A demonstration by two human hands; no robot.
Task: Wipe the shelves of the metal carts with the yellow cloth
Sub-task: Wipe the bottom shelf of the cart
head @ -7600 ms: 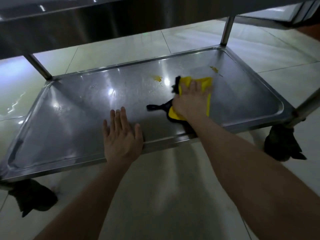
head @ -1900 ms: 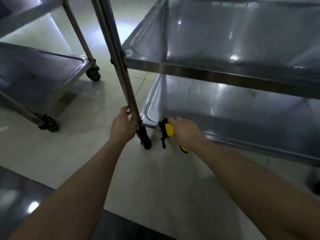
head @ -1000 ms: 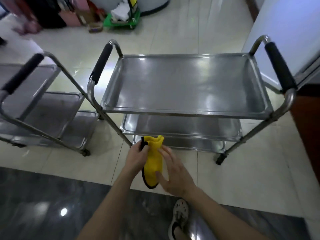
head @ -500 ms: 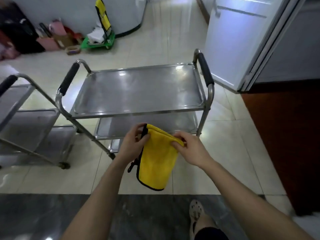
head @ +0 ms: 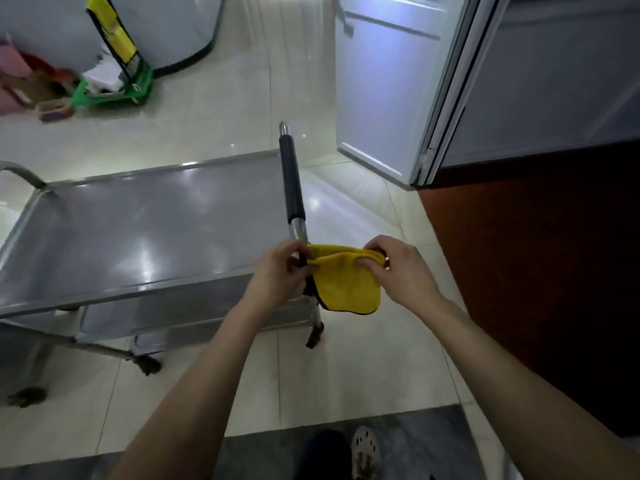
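1. The left hand [head: 282, 268] is pinching one top corner of the cloth [head: 346, 285], with fingers and thumb curled on its dark-edged hem.
2. The right hand [head: 398, 268] is pinching the opposite top corner, fingers curled over the fold.
3. The cloth is hanging in the air between the two hands, doubled over, its lower edge drooping just below them. It is touching no shelf.
4. The cart [head: 52, 296] is standing to the left of the left hand. Its handle [head: 292, 181] is running away just beyond that hand's fingers, and the hand is overlapping the handle's lower end in this view; I cannot tell whether they are touching.
5. The top shelf [head: 138, 230] is lying left of the left hand and is looking glossy, with no marks showing. Whether it has been wiped cannot be read from this.
6. The lower shelf [head: 173, 317] is sitting below and left of the left hand, mostly hidden under the top one, so its condition is unclear.
7. Judgement: no wiping is happening right now. The person seems to be refolding or straightening the cloth between strokes.
8. Far to the lower left of the left hand, a wheel [head: 24, 396] and a grey panel may belong to a second cart, so more shelves are probably waiting.
9. What is left, as far as this shows: bringing the cloth back down onto a shelf and rubbing across it.
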